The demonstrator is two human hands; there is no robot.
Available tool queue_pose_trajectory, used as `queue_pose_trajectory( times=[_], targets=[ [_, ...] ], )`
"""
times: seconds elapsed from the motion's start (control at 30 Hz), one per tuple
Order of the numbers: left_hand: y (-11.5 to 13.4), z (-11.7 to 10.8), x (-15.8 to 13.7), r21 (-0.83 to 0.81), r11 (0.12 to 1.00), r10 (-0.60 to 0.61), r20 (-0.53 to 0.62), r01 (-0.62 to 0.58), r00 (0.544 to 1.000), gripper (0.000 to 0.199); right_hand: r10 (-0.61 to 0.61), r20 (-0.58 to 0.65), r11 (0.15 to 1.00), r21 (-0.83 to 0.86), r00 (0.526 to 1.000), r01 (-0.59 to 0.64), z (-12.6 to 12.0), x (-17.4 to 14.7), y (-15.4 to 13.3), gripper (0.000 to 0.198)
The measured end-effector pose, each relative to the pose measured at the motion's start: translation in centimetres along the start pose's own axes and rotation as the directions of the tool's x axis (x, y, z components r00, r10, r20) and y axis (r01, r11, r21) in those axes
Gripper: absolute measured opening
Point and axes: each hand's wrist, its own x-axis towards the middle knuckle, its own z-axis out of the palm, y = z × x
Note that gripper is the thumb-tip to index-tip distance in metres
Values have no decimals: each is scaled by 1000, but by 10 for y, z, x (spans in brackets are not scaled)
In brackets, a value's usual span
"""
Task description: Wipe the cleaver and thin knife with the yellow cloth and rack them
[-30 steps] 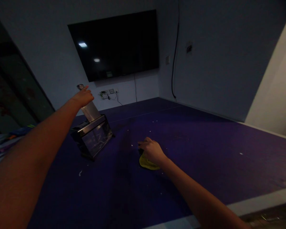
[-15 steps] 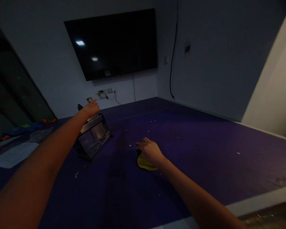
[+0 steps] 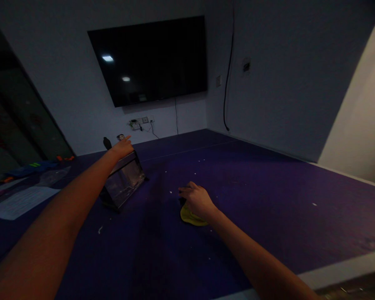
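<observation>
My left hand (image 3: 123, 147) is over the top of a dark-framed, box-like holder (image 3: 125, 183) with a clear or shiny front panel. One finger points outward; the others seem curled around a small dark and pale piece (image 3: 121, 136) that pokes up behind them. Most of that piece is hidden, so its kind is unclear. Beside it a black handle-like piece (image 3: 106, 143) sticks up from the holder. My right hand (image 3: 196, 200) is closed over a yellow cloth or pad (image 3: 192, 218) on the purple surface (image 3: 256, 225). A dark part shows beneath its fingers.
Papers (image 3: 23, 203), a clear plastic bag (image 3: 51, 177) and blue and orange items (image 3: 34, 168) lie at the left. White scraps (image 3: 100, 229) are scattered across the surface. A television (image 3: 153, 60) hangs on the back wall above several sockets (image 3: 142, 121); a black cable (image 3: 227, 87) dangles nearby.
My left hand has lowered slightly towards the top of the holder, and the small piece by its fingers has come down with it. The right hand and yellow item look still.
</observation>
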Motion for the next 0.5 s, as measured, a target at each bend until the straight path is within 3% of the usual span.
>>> queue_pose_trajectory(
  times=[0.13,0.27,0.33,0.4,0.43,0.47,0.5],
  targets=[
    [-5,-7,-6,51,998,-32,-31,33,999,33,8,-2,1000,-5,1000,-8,1,0,2,37],
    [-17,-20,-20,-54,986,-165,-174,158,971,50,9,6,1000,-3,1000,-9,0,-1,2,38],
    [-23,-24,-29,-139,948,-313,-248,287,917,60,11,6,1000,-4,1000,-10,-1,-1,2,38],
    [-29,-23,-37,-241,847,-527,-260,474,809,69,9,1,1000,-2,1000,-9,-1,-1,2,39],
    [-31,-20,-41,-300,775,-624,-223,556,749,72,8,-5,1000,1,1000,-8,0,-1,2,39],
    [-33,-16,-44,-359,718,-675,-152,596,722,74,6,-13,1000,3,1000,-6,0,0,3,39],
    [-35,-12,-46,-420,670,-690,-47,612,723,74,3,-19,1000,5,1000,-3,1,0,3,40]
  ],
)
